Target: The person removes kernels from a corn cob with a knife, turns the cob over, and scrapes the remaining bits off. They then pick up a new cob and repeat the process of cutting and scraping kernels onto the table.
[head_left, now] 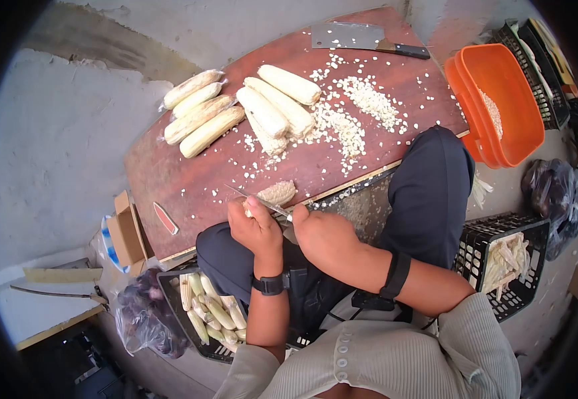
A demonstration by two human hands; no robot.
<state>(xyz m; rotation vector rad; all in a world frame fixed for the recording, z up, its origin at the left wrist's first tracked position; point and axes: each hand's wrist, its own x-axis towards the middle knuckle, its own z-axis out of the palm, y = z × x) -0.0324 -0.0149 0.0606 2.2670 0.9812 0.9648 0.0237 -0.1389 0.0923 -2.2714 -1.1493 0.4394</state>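
My left hand [257,227] is closed around the lower end of a corn cob [278,193], held low over the table's near edge. The cob's visible surface looks rough and pale. My right hand [322,234] grips a knife [272,205], whose narrow blade crosses in front of the cob and passes by my left thumb. Husked ears of corn [282,100] lie in a pile farther up, beside loose white kernels [372,103]. To their left sit several plastic-wrapped ears [203,113].
A cleaver [362,38] lies at the far edge of the red-brown table [169,179]. An orange bucket [462,86] with kernels inside stands at right. Black crates flank me: the left crate [176,302] has ears of corn, the right crate [535,233] husks. A small red-and-white piece [165,218] lies at left.
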